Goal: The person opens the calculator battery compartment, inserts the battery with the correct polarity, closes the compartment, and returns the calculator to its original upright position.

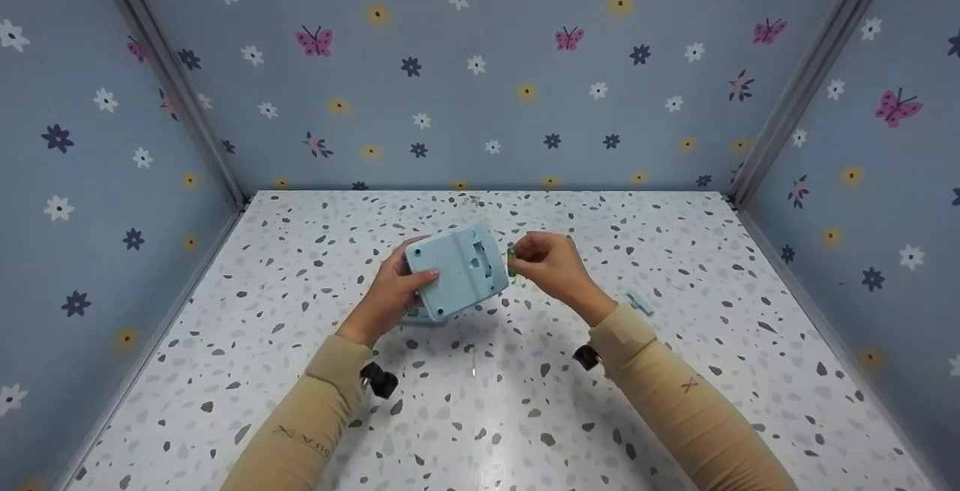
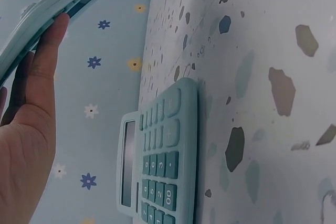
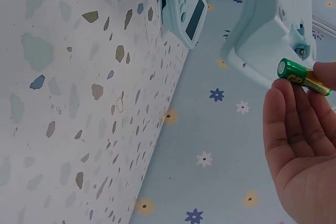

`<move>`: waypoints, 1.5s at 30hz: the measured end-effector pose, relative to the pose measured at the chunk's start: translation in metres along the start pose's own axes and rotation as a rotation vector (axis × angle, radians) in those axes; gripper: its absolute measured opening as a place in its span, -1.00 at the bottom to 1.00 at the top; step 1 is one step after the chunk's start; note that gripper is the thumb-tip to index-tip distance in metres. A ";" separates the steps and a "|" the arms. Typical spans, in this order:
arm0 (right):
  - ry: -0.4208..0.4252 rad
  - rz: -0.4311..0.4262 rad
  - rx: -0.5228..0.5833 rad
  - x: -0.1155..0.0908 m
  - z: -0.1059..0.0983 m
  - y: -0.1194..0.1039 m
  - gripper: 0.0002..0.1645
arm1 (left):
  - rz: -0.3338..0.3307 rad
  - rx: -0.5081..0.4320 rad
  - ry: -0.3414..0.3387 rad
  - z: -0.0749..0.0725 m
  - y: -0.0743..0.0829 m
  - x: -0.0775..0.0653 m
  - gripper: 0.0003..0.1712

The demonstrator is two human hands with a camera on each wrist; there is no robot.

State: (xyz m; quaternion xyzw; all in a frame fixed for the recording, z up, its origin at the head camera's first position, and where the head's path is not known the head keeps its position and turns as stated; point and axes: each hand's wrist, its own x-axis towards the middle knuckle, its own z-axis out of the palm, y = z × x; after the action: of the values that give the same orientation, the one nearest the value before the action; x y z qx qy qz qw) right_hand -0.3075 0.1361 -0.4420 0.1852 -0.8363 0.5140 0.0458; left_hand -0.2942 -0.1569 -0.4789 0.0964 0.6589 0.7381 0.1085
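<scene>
My left hand (image 1: 384, 294) grips a light blue calculator (image 1: 454, 266), its back turned up and its thumb across that back. The calculator's battery compartment (image 1: 484, 260) lies uncovered near its right edge; part of a dark display shows on its other side in the left wrist view. Just right of it, my right hand (image 1: 553, 266) pinches a green and gold battery (image 3: 300, 75) between thumb and fingers. The battery is apart from the compartment, where a metal contact (image 3: 301, 52) shows in the right wrist view.
A second light blue calculator (image 2: 169, 129) lies keys up on the speckled white table (image 1: 517, 401), partly hidden beneath the held one in the head view. A small light blue cover piece (image 1: 640, 303) lies beside my right wrist. Patterned panels (image 1: 480, 101) enclose the back and sides.
</scene>
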 end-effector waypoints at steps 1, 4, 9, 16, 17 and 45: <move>0.005 -0.002 0.004 -0.001 0.000 -0.001 -0.92 | 0.003 0.005 -0.004 0.001 0.000 0.000 -0.22; 0.019 0.002 0.015 -0.002 0.000 -0.003 -0.86 | 0.009 0.018 -0.010 0.003 0.000 0.002 -0.23; 0.034 -0.006 0.040 -0.006 0.002 -0.007 -0.83 | -0.007 0.014 -0.010 0.010 0.001 0.003 -0.22; 0.067 -0.051 0.059 -0.010 0.003 -0.011 -0.84 | 0.001 0.028 -0.047 0.020 0.003 0.003 -0.20; 0.073 -0.057 0.056 -0.010 0.003 -0.011 -0.84 | 0.002 0.034 -0.054 0.021 0.003 0.003 -0.20; 0.056 -0.070 -0.091 -0.016 -0.002 -0.010 -0.82 | 0.025 0.025 -0.085 0.038 0.002 0.004 -0.21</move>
State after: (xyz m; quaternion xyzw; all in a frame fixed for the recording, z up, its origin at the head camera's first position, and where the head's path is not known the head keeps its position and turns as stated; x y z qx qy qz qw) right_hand -0.2896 0.1381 -0.4365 0.1978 -0.8502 0.4784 0.0955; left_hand -0.2873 -0.1200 -0.4728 0.1370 0.6617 0.7263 0.1259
